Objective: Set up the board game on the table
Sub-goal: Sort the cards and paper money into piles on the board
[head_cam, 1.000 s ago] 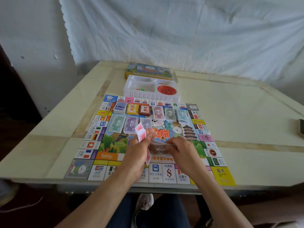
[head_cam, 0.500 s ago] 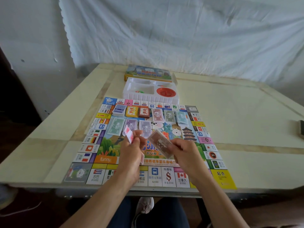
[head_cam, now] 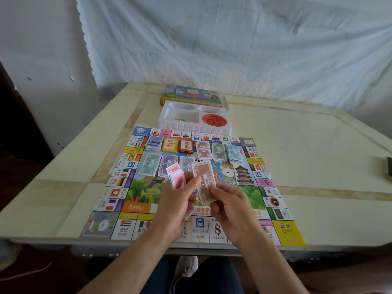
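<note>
The colourful game board point(head_cam: 118, 183) lies flat on the table point(head_cam: 307, 145). On its far half sit three card stacks point(head_cam: 170, 144) and several piles of play money point(head_cam: 149, 164). My left hand point(head_cam: 176, 200) grips a stack of red notes point(head_cam: 177, 177) above the board's middle. My right hand point(head_cam: 231, 206) pinches a stack of brown notes point(head_cam: 204, 179), held upright beside the red ones. Both hands hover over the near half of the board.
A white plastic tray point(head_cam: 191, 125) with a red spinner point(head_cam: 213, 119) and small pieces stands just beyond the board. Behind it lies the game box lid point(head_cam: 191, 95). A dark object point(head_cam: 389, 168) sits at the table's right edge. A white sheet hangs behind.
My right hand has lifted the brown notes off the board and raised them upright next to the red notes. My left hand stays at about the same spot.
</note>
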The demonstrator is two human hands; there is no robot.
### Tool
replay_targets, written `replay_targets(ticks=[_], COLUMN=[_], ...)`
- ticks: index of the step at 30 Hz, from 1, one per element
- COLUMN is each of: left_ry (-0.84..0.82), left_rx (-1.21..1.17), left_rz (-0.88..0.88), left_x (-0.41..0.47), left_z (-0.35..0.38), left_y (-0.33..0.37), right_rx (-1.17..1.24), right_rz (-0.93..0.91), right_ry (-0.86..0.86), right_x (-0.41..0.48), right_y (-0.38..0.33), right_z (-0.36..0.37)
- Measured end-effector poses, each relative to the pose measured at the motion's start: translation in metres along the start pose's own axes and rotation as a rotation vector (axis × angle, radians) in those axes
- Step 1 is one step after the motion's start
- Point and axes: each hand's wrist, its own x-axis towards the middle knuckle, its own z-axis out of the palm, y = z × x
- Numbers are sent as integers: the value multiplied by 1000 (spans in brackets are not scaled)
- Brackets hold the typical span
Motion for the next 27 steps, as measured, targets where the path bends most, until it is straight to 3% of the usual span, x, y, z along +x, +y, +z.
replay_targets(ticks=[7, 10, 12, 17, 21, 23, 25, 27], left_ry=[65, 57, -45, -474, -562, -554, -522, -508], left_rx=[-19, -22, -92, -312, -376, -364, -380, -390], left_rz=[-28, -10, -45, -257, -241, -271, -290, -279], left_x=[5, 9, 10, 9, 12, 13, 14, 15], left_z=[-1, -2, -5, -15, -17, -18, -19, -20], left_y=[-2, -5, -2, 9, 5, 5, 3, 3], right_rx=[-212, -180, -67, 164, 127, -76, -490, -938], right_rz=[-90, -78, -36, 133, 131, 1, -257, -527], right_ry=[85, 95, 60, -57, -70, -25, 56, 17], right_x=[-3, -3, -3, -5, -9, -12, -15, -19], right_y=[-3, -4, -5, -4, -2, -5, -11, -21], right_z=[-1, -3, -4, -6, -6, -6, -10, -12])
